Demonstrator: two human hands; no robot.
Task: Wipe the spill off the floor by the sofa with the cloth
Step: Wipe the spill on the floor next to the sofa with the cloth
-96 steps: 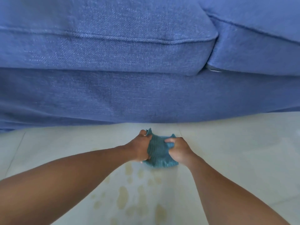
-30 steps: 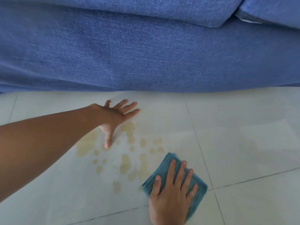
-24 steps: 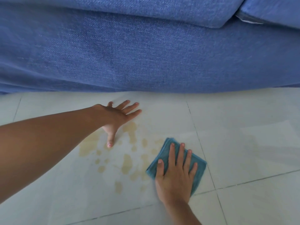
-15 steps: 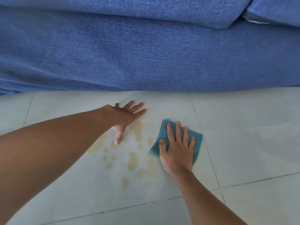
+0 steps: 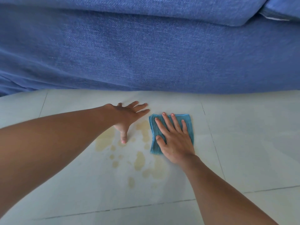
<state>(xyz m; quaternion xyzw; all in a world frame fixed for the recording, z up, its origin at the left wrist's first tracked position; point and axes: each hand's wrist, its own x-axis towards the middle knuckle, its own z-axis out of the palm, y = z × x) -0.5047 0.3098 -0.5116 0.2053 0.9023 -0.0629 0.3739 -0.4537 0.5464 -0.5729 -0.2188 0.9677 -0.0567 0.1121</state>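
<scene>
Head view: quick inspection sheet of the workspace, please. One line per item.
Surface: pale tiled floor with thin grout lines.
Job's things: yellowish spill in scattered patches, mostly unwiped; folded blue cloth flat on the floor at the spill's right edge, near the sofa.
Clutter: nothing seen.
Grippers: right hand pressed flat on the cloth, fingers spread; left hand flat on the bare floor, fingers spread, thumb among the patches, holding nothing.
Cables: nothing seen.
Surroundings: blue fabric sofa fills the top of the view; its base meets the floor just beyond the hands.
</scene>
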